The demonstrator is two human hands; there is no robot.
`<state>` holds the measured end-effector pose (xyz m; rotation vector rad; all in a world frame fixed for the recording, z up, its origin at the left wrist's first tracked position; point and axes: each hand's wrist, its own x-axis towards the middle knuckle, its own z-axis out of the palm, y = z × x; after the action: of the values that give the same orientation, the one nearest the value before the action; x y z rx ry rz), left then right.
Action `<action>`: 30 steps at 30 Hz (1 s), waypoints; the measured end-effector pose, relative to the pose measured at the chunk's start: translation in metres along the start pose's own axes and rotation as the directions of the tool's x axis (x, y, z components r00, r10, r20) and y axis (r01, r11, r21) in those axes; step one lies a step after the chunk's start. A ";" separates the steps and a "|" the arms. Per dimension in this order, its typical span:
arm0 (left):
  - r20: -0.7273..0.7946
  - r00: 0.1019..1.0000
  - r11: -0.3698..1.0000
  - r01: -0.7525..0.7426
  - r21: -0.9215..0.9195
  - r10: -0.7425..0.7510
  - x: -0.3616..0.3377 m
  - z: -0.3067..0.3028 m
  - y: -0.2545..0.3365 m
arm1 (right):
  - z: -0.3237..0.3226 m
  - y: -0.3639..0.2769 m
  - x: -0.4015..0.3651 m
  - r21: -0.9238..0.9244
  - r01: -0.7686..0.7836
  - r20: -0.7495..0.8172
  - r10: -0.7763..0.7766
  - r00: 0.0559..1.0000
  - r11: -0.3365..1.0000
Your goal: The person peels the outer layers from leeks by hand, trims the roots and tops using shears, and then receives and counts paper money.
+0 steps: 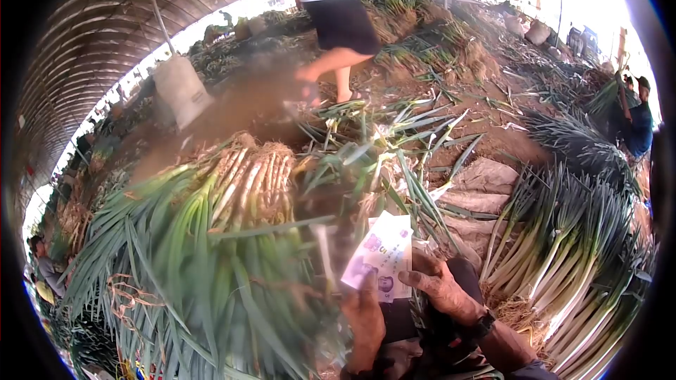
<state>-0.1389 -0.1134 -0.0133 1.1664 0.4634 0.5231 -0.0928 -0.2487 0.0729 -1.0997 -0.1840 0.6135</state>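
Note:
Two or more purple-and-white banknotes [384, 250] are held fanned in front of my lap. My left hand [364, 324] pinches their lower left part, with the thumb lying over the printed face. At the right edge, my right hand [442, 287] grips them between thumb and fingers; a dark band circles that wrist. To the left lies a large heap of green onions [190, 232], roots facing away from me and long green leaves hanging toward me. More green onions [570, 239] lie on the right, their white stalks and roots pointing toward me.
A person in a white top and dark shorts [345, 24] walks past ahead. A white sack [181, 88] stands at the left by a pole. Folded sacking [482, 186] and loose leaves cover the ground. Another person [637, 123] is at the far right, under the arched roof [91, 42].

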 end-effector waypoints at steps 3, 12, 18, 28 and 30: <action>0.012 0.998 0.998 0.055 0.016 -0.056 -0.010 0.000 0.018 | -0.004 0.012 0.001 -0.079 0.037 -0.080 -0.043 0.996 0.996; -0.144 0.984 0.993 -0.112 -0.047 0.104 -0.006 -0.018 -0.025 | -0.006 0.017 -0.005 -0.103 0.094 -0.159 -0.110 0.981 0.990; -0.136 0.975 0.985 -0.173 0.023 0.174 -0.014 -0.013 -0.002 | 0.000 0.013 -0.009 -0.083 0.084 -0.183 -0.098 0.978 0.993; -0.170 0.979 0.965 -0.148 -0.214 0.113 -0.011 -0.020 -0.006 | -0.014 0.032 -0.009 -0.219 0.185 -0.216 -0.232 0.948 0.958; -0.212 0.973 0.971 -0.134 -0.197 0.091 -0.012 -0.020 -0.002 | -0.009 0.032 -0.010 -0.149 0.209 -0.243 -0.241 0.940 0.966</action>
<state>-0.1599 -0.1064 -0.0213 0.9439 0.5041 0.7763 -0.1086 -0.2517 0.0423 -1.2446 -0.1194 0.2511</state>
